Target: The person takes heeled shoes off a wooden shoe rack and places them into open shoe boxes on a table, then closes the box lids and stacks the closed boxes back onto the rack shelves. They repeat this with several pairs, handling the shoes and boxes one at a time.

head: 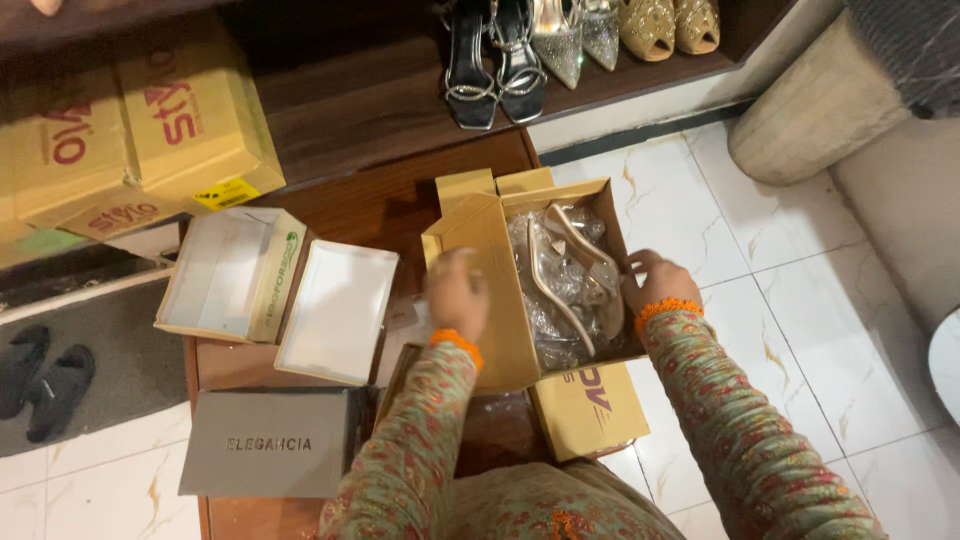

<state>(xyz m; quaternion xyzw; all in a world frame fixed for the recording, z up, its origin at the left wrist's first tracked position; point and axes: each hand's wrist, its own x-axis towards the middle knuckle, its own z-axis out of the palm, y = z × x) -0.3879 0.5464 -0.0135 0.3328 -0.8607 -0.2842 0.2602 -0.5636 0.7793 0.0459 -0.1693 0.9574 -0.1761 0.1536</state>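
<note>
An open tan cardboard shoe box [480, 240] stands tilted on a dark wooden counter [370, 200]. Inside it lie pale strappy sandals [572, 270] on crinkled clear plastic wrap. My left hand [458, 292] presses against the box's left outer wall. My right hand [655, 280] grips the box's right edge, fingers on the rim. Both sleeves are green patterned with orange cuffs.
A white open box [215, 275] and its lid [338, 310] lie to the left, a grey closed box [270, 442] nearer me. Another tan box [590, 405] sits under the open one. Stacked tan boxes [130, 130] at far left. Shoes [520, 50] line a shelf beyond. Black slippers [45, 375] rest on the floor.
</note>
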